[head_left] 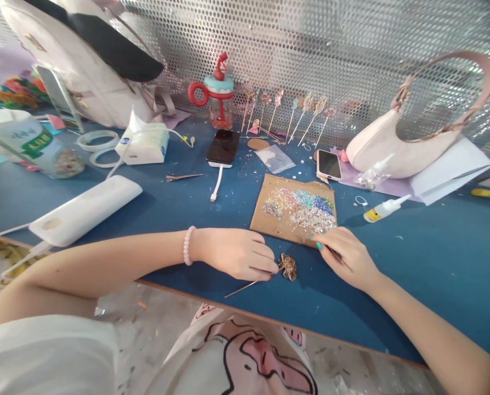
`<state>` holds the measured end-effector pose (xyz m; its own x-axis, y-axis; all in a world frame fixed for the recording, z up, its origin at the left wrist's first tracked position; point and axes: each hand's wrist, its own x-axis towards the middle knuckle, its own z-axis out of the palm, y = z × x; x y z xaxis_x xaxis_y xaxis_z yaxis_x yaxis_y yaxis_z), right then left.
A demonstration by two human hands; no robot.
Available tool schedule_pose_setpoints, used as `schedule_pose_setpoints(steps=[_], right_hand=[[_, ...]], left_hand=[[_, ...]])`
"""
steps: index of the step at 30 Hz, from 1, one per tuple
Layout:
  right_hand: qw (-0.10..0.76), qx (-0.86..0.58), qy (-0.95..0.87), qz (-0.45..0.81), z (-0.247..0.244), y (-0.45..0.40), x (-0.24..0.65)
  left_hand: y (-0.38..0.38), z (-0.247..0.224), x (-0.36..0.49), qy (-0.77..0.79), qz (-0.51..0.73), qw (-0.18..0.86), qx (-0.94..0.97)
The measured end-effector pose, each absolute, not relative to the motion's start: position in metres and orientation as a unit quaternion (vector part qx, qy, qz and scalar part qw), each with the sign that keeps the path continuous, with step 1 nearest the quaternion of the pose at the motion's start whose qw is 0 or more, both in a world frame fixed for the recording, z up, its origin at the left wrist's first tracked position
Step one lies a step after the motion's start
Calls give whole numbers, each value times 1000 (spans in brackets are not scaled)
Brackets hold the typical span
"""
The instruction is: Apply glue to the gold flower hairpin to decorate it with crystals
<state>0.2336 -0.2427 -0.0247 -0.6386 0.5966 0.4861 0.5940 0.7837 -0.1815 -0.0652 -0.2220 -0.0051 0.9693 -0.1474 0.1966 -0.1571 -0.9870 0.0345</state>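
My left hand point(238, 255), with a pink bead bracelet point(189, 245) at the wrist, pinches a thin stick point(240, 289) that ends in a brown-gold flower-shaped ornament point(287, 266). The flower is held just above the blue table, near its front edge. My right hand point(345, 255) is closed on a pair of tweezers point(338, 258), partly hidden by the fingers. The fingertips are at the lower right corner of a cardboard piece point(265, 219). Small heaps of sequins or beads point(306, 206) in pink, turquoise, blue and silver lie on that cardboard.
Several decorated sticks point(296, 109) stand along the perforated metal panel point(269, 49). Behind the cardboard lie a black phone point(223, 147) and another phone point(328, 164). A glue bottle point(387, 208) and pink handbag point(409, 145) are right; a white device point(86, 211), tissue pack point(144, 144) and scissors point(184, 176) left.
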Motion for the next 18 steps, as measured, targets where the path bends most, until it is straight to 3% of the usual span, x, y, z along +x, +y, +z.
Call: schedule_pose_setpoints(steps=[18], right_hand=[[273,-325,-905,1,-22,-243,231]], left_hand=[[-205,-9,-72,-25,142,28,989]])
